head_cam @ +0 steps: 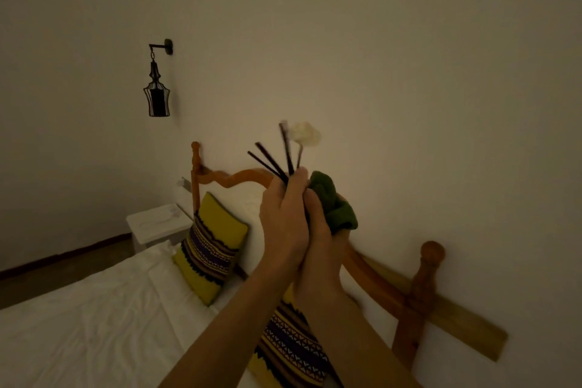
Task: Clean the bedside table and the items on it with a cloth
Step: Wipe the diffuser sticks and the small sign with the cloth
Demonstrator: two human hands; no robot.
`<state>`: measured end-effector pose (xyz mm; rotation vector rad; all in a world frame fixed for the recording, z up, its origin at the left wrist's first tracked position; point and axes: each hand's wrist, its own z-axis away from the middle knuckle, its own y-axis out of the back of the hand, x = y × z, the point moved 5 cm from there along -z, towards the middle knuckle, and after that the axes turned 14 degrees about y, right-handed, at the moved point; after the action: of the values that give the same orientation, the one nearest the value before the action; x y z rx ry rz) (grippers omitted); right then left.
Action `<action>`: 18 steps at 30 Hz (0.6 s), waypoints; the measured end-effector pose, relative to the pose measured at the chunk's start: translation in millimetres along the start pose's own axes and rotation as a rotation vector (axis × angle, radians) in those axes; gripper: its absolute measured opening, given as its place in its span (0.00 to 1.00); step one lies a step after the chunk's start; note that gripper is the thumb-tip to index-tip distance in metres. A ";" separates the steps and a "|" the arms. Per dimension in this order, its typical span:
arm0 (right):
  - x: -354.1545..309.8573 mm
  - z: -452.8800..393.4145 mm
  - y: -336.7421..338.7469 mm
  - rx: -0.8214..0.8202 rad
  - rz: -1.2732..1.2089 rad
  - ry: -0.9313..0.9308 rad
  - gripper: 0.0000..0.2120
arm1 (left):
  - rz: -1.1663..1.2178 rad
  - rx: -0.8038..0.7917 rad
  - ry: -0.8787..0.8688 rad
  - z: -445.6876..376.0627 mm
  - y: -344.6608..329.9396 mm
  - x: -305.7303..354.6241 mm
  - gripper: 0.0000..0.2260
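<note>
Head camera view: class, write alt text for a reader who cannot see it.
Two hands are raised over a bed: the left hand grips a bunch of dark sticks and a white flower, while the right hand holds a green cloth against them. Behind are a wooden headboard, patterned pillows and a wall lantern.

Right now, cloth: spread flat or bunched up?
Bunched up. The green cloth is a wad gripped in the right hand, beside the sticks the left hand holds.
</note>
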<state>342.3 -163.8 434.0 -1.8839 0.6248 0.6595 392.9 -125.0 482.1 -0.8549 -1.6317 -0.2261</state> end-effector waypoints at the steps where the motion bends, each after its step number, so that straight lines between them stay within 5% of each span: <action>1: -0.7 -0.6 1.0 0.010 -0.011 -0.010 0.24 | -0.013 -0.007 -0.026 -1.1 -1.9 3.9 0.18; 6: -6.4 -7.1 9.7 0.037 -0.007 -0.064 0.22 | -0.139 0.043 -0.091 -3.1 -2.1 3.8 0.28; 10: -1.6 -9.3 21.7 0.103 0.063 -0.134 0.13 | -0.168 0.046 -0.103 -9.1 -0.9 -3.9 0.26; 18: -3.7 2.4 24.7 0.164 0.032 -0.047 0.13 | -0.028 -0.015 0.092 -19.7 -1.0 -17.0 0.21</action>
<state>322.7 -170.1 419.9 -1.7050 0.6598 0.6513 407.7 -144.0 472.1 -0.8220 -1.5589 -0.2940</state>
